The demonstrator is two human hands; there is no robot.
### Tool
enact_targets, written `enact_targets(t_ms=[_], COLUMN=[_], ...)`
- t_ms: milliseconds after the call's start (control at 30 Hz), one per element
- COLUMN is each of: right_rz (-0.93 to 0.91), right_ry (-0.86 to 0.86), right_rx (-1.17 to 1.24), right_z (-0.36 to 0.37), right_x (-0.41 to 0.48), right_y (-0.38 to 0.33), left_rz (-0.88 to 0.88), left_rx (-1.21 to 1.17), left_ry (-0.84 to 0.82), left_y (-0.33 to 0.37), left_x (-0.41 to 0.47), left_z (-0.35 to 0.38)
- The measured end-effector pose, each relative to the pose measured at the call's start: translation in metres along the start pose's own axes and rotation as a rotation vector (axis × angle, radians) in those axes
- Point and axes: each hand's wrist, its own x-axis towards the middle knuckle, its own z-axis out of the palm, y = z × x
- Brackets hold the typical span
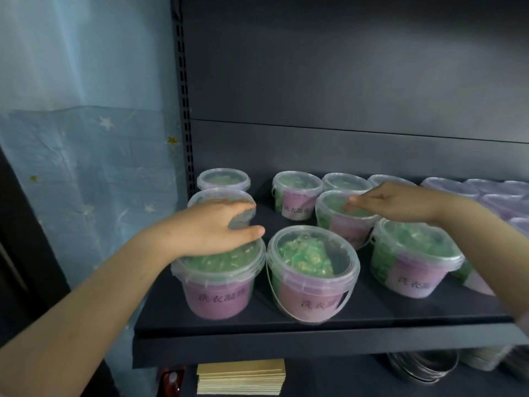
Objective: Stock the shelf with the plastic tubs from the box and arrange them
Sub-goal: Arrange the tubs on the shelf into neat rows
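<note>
Several clear plastic tubs with pink labels and green contents stand in rows on the dark shelf point(257, 336). My left hand point(211, 227) lies flat, fingers extended, over the lid of the front-left tub point(217, 285) and reaches toward the tub behind it point(220, 196). My right hand point(400, 200) rests with straight fingers on the lid of a middle-row tub point(343, 222). Between my hands, at the front, stands another tub point(312, 270); a front-right tub point(412, 259) sits under my right forearm. No box is in view.
More tubs point(297, 193) fill the back row, with pale purple ones point(486, 193) at the far right. The slotted upright point(183, 110) bounds the shelf on the left, beside a blue star-patterned curtain point(86, 167). Below lie yellow pads point(240, 376) and metal tins point(423, 368).
</note>
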Motion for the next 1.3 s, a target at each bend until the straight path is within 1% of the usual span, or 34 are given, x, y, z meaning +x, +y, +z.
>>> enact_targets(t_ms=[200, 533, 633, 733, 800, 867, 900, 1000, 1033, 1167, 1300], right_rz=[-0.164, -0.277, -0.298, -0.299, -0.302, -0.267, -0.249, -0.204, -0.184, -0.119, -0.073], right_ry=[-0.057, -0.097, -0.094, -0.093, -0.134, -0.182, -0.168, -0.035, -0.022, -0.079, -0.163], right_rx=[0.125, 0.098, 0.05, 0.052, 0.081, 0.139, 0.161, 0.183, 0.171, 0.068, 0.039], right_z=[0.008, 0.027, 0.029, 0.028, 0.026, 0.019, 0.015, 0.005, 0.004, 0.003, 0.009], right_x=[0.001, 0.014, 0.015, 0.018, 0.02, 0.023, 0.026, 0.048, 0.056, 0.08, 0.093], right_y=[-0.027, -0.079, -0.086, -0.086, -0.082, -0.08, -0.079, -0.071, -0.068, -0.062, -0.064], left_rz=[-0.021, -0.021, -0.019, -0.006, 0.024, 0.021, 0.01, -0.005, -0.006, -0.015, -0.009], left_rx=[0.041, 0.041, 0.047, 0.023, 0.008, 0.033, 0.043, 0.042, 0.041, 0.054, 0.061], left_ry=[-0.037, -0.045, -0.039, -0.043, -0.057, -0.077, -0.085, -0.095, -0.097, -0.101, -0.086], left_y=[0.001, -0.001, -0.002, -0.003, -0.002, -0.002, -0.002, -0.002, -0.001, 0.001, 0.0], left_x=[-0.001, -0.002, -0.001, -0.001, -0.001, -0.001, -0.001, -0.001, -0.001, -0.001, -0.001], left_z=[-0.002, -0.001, 0.0, 0.0, 0.0, 0.0, 0.0, 0.0, 0.0, 0.0, 0.0])
